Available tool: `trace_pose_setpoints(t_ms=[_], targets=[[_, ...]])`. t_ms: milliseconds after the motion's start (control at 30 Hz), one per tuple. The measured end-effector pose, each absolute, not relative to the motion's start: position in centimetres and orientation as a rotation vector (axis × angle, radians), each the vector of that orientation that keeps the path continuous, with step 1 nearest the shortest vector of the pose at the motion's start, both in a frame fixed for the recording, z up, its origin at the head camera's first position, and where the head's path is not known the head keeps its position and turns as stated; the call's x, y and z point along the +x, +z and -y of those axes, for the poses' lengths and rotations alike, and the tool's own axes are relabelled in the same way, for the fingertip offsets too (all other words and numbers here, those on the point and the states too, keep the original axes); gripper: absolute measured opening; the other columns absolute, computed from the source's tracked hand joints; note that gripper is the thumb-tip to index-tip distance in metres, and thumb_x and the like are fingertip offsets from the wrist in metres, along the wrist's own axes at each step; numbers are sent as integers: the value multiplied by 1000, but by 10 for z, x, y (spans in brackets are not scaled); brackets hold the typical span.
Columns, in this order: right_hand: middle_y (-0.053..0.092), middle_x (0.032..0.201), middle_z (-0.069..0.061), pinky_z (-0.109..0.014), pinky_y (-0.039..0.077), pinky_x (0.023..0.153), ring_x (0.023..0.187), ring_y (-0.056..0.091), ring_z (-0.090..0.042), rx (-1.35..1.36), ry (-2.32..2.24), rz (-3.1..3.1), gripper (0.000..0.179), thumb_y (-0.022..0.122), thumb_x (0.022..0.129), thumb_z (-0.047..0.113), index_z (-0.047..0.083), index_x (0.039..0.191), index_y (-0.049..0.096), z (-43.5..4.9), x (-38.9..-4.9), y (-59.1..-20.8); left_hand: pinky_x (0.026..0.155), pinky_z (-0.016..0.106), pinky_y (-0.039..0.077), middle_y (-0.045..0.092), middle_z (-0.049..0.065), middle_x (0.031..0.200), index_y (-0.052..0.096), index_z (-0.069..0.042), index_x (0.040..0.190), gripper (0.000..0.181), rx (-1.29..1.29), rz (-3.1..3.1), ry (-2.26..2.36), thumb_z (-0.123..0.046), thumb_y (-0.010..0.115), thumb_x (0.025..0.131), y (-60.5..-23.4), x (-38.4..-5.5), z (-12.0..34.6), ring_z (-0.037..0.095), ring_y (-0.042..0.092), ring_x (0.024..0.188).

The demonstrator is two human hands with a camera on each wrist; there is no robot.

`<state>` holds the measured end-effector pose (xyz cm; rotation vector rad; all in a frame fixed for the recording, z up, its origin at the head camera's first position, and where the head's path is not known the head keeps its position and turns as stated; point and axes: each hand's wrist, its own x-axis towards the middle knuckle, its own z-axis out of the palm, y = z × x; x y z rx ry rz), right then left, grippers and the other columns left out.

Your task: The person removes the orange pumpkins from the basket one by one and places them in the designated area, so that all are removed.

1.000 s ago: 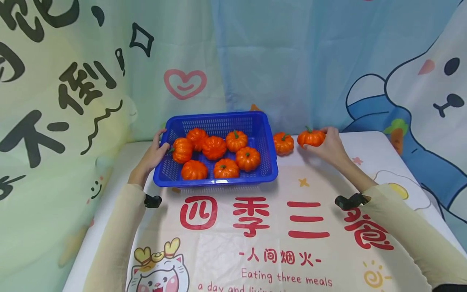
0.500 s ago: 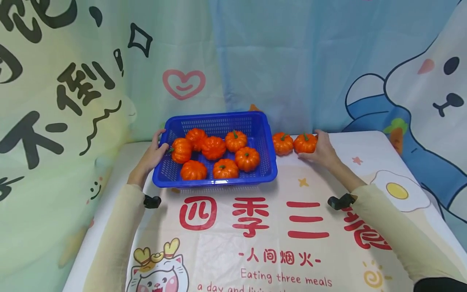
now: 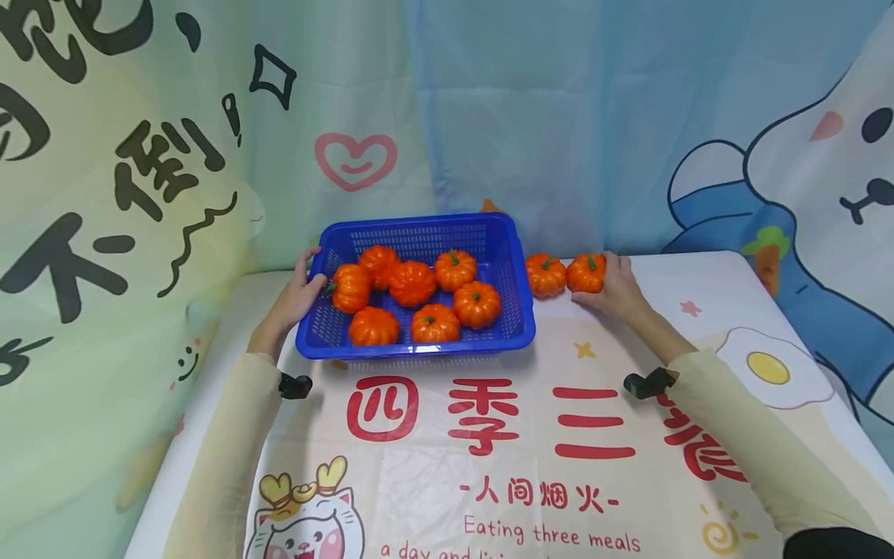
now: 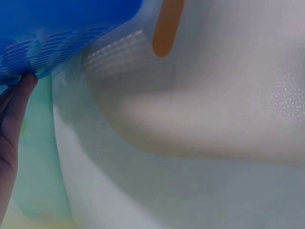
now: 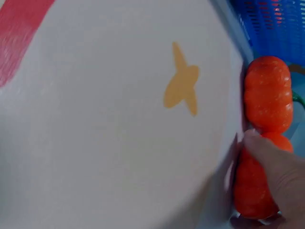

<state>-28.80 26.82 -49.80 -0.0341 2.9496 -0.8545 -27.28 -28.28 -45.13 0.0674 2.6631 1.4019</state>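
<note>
In the head view a blue plastic basket (image 3: 419, 351) holds several small orange pumpkins (image 3: 478, 304). My left hand (image 3: 292, 301) grips the basket's left rim, with the thumb over the edge; in the left wrist view its fingertips (image 4: 28, 81) touch the slotted basket wall. To the right of the basket, a pumpkin (image 3: 545, 275) sits on the table. Beside it, touching it, is another pumpkin (image 3: 585, 272) that my right hand (image 3: 618, 289) holds from its right side. The right wrist view shows the thumb (image 5: 262, 148) lying across that pumpkin.
The table (image 3: 670, 291) bears a printed cloth with red characters, a cat and a fried egg. A patterned curtain (image 3: 517, 116) hangs close behind the basket and the pumpkins. A black camera (image 3: 649, 383) is strapped at my right wrist.
My right hand has moved left and lowered its pumpkin from a raised spot to the table, against the other pumpkin. The left hand and the basket have stayed in place.
</note>
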Motion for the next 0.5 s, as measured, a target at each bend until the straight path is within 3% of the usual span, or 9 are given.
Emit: trace_pose_setpoints(t_ms=[200, 400, 500], targets=[[14, 151, -36, -66, 33, 104, 136, 24, -53, -70, -807, -2995, 115, 78, 79, 33, -2, 153, -4, -264, -275, -480, 107, 60, 35, 40, 33, 142, 10, -22, 154, 61, 59, -2665, 1395, -26, 35, 98, -453, -274, 282, 48, 49, 117], [22, 153, -31, -66, 36, 101, 138, 27, -49, -284, -924, -3026, 103, 77, 80, 26, 0, 154, 10, -251, -228, -437, 106, 61, 36, 38, 33, 144, 9, -22, 154, 62, 63, -2678, 1382, -27, 35, 97, -454, -275, 282, 49, 49, 119], [29, 151, -29, -63, 42, 97, 135, 36, -47, -435, -972, -3004, 96, 78, 80, 27, 0, 152, 19, -240, -200, -422, 106, 61, 35, 37, 33, 144, 9, -22, 154, 62, 61, -2680, 1381, -28, 34, 97, -453, -275, 282, 49, 48, 120]])
